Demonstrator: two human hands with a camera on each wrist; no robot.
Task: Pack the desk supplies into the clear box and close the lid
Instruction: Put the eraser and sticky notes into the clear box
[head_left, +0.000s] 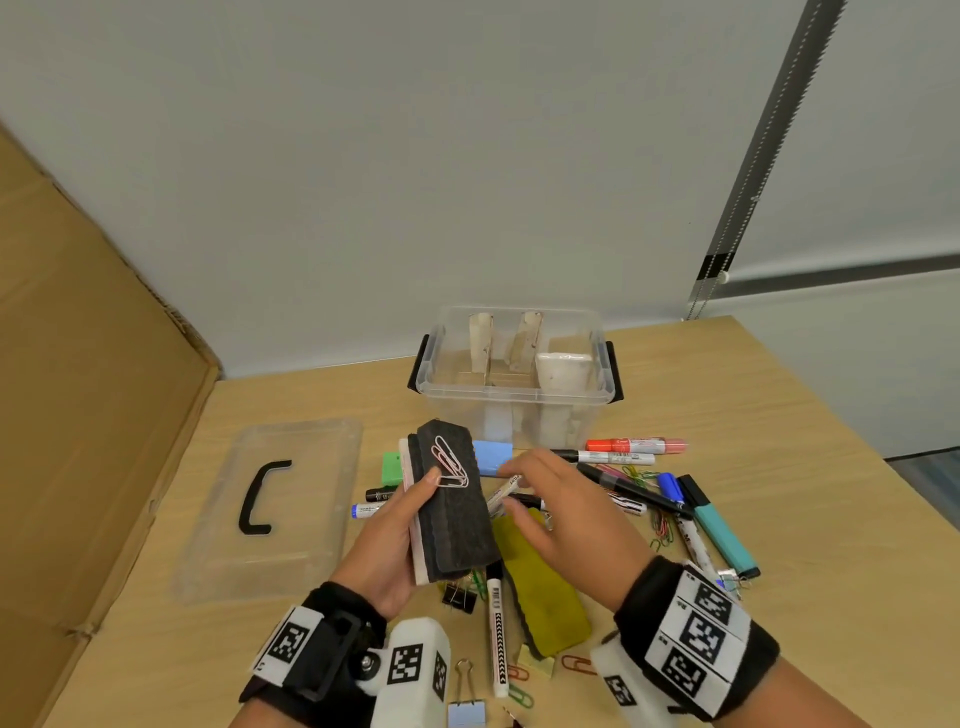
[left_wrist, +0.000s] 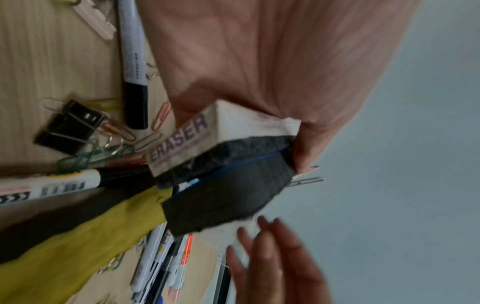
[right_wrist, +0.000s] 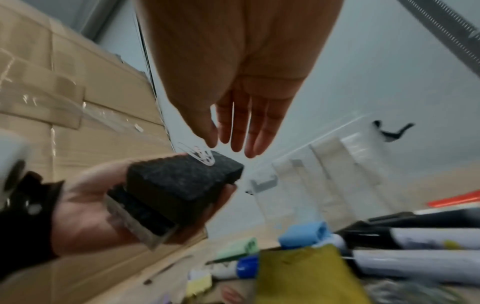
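My left hand (head_left: 400, 535) grips a whiteboard eraser (head_left: 453, 504), black felt side up, above the desk. Pink paper clips (head_left: 451, 463) lie on the felt, under my left thumb. In the left wrist view the eraser (left_wrist: 223, 174) shows a white side printed ERASER. My right hand (head_left: 558, 512) hovers just right of the eraser with fingers straight and holds nothing; its fingers (right_wrist: 239, 131) hang above the clips (right_wrist: 201, 156). The clear box (head_left: 517, 371) stands open behind, with card dividers inside. Its lid (head_left: 275, 506) lies flat to the left.
Markers (head_left: 615, 457), a teal highlighter (head_left: 719, 527), a yellow eraser (head_left: 543, 582), blue (head_left: 491, 457) and green (head_left: 392, 466) blocks, binder clips (head_left: 460, 596) and loose paper clips litter the desk. Cardboard (head_left: 78, 415) leans along the left edge. A wall stands behind the box.
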